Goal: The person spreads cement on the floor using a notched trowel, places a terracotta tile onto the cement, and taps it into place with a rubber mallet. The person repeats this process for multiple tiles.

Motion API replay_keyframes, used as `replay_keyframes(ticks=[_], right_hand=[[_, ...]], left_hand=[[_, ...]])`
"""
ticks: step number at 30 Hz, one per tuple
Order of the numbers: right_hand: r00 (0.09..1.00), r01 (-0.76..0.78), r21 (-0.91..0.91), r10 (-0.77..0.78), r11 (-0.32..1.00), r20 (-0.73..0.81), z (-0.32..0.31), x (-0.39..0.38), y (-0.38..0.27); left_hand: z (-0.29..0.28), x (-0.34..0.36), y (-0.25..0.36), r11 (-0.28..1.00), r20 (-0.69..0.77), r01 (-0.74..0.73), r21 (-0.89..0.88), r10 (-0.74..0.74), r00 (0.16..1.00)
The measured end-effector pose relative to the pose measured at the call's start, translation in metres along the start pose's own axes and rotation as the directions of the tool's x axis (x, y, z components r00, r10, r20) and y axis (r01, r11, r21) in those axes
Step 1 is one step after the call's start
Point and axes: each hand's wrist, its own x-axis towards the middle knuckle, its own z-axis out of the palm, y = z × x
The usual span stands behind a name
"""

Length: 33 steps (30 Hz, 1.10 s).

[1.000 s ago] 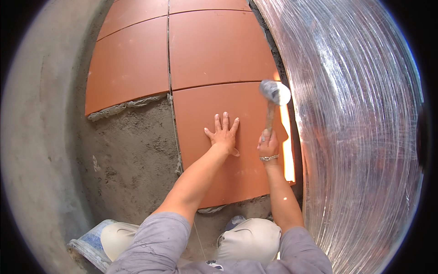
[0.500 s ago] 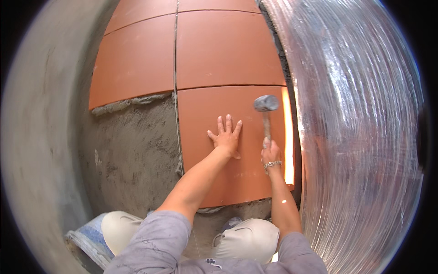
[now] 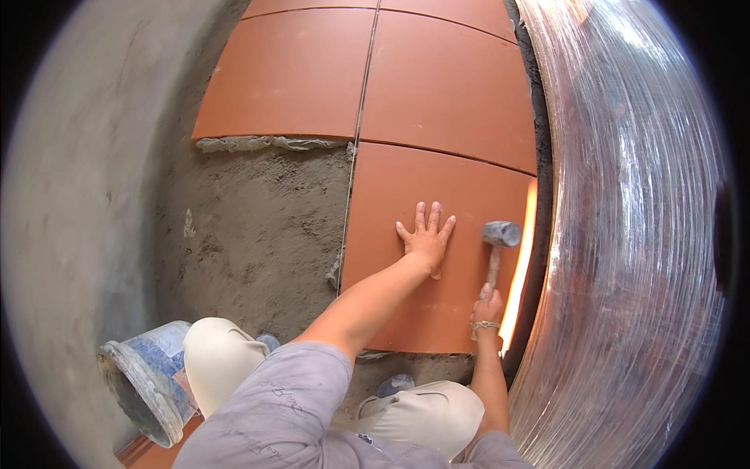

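Observation:
My left hand (image 3: 426, 241) lies flat with spread fingers on a large reddish-brown floor tile (image 3: 391, 313). In my right hand (image 3: 487, 306) is the handle of a rubber mallet (image 3: 501, 233) with a grey head. The mallet head is over the right part of this tile, near its right edge; whether it touches the surface I cannot tell. A thin string (image 3: 349, 203) runs along the tile's left edge. Beyond the far edge is another laid tile (image 3: 449, 86), with a narrow joint between the two.
Rough grey mortar (image 3: 250, 227) spreads to the left, below a farther tile (image 3: 289, 70) with mortar under its edge. A dirty bucket (image 3: 152, 375) lies tilted by my left knee. A plastic-wrapped stack (image 3: 641, 234) borders the right, a grey wall (image 3: 78, 180) the left.
The view has swung, so the tiles appear farther right and more of the bucket shows. The mallet has come nearer to me over the tile. My left hand stays pressed in place.

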Motion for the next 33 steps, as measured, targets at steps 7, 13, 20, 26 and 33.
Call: replay_keyframes(ticks=[7,13,20,26,33], right_hand=[[0.998,0.049,-0.013,-0.049,0.999,-0.028,-0.009,-0.010,0.013],[1.000,-0.027,0.081,0.028,0.996,-0.004,-0.008,-0.014,0.038],[0.999,0.032,-0.257,-0.042,0.966,-0.032,-0.011,-0.022,0.057],[0.997,-0.047,-0.414,0.019,0.909,-0.071,-0.015,-0.036,0.058],[0.993,0.015,-0.170,-0.034,0.985,-0.110,-0.012,-0.046,0.047]], left_hand=[[-0.002,-0.002,-0.001,1.000,0.009,-0.004,0.024,0.004,1.000],[-0.004,-0.004,0.000,0.999,0.016,-0.005,0.046,0.005,1.000],[-0.002,-0.005,-0.002,1.000,-0.007,-0.005,0.022,0.005,1.000],[-0.003,-0.001,0.002,0.999,-0.014,-0.014,0.039,0.014,1.000],[-0.003,-0.001,0.004,0.997,0.028,-0.001,0.071,-0.001,1.000]])
